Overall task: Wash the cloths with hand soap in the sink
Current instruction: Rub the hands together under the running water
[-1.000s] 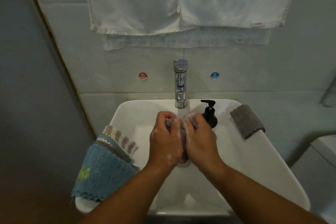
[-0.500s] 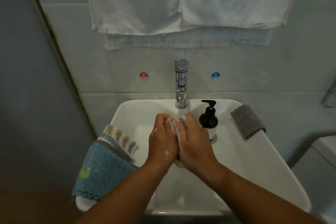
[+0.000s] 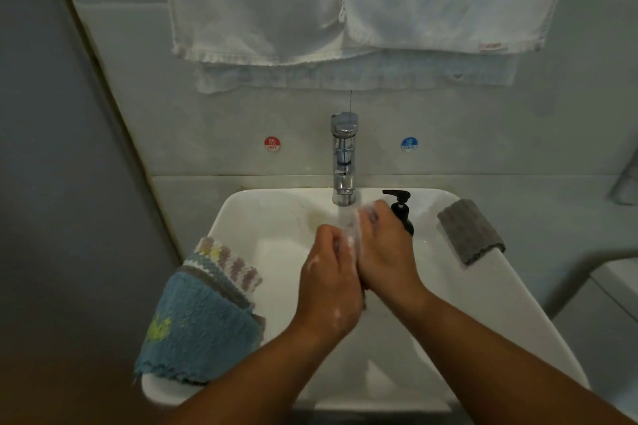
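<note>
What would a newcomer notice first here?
First, the two soapy hands mid-basin: the left hand and right hand are pressed together, gripping a lathered cloth just under the chrome tap. Next comes the fluffy blue cloth draped over the left rim of the sink, and a folded grey cloth on the right rim near the black soap pump. Large white towels hang on the wall above.

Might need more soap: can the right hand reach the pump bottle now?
Probably yes: the pump bottle stands just behind the right hand, nothing between, though that hand holds the sudsy cloth.
</note>
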A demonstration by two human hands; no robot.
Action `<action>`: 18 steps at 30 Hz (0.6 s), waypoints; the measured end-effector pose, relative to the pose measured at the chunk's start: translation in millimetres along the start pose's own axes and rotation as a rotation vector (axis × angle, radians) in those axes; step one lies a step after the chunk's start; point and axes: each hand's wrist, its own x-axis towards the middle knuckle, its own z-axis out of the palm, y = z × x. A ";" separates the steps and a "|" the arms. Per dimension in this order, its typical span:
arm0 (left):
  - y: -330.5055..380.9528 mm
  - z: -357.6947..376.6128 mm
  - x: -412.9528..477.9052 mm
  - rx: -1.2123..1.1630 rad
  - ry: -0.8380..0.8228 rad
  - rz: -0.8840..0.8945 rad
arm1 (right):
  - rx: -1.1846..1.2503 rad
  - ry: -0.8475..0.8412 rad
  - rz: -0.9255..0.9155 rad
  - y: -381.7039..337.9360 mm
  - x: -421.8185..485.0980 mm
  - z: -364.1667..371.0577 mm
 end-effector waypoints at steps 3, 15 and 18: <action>4.7 -6.2 7.7 0.089 0.094 0.093 | -0.110 -0.086 0.079 9.7 -13.0 7.4; 5.0 -8.4 13.1 0.127 0.118 0.103 | -0.131 -0.161 0.038 3.8 -22.3 1.3; -2.5 -15.6 25.1 0.161 0.174 0.019 | -0.032 -0.200 -0.035 -12.2 -40.0 0.5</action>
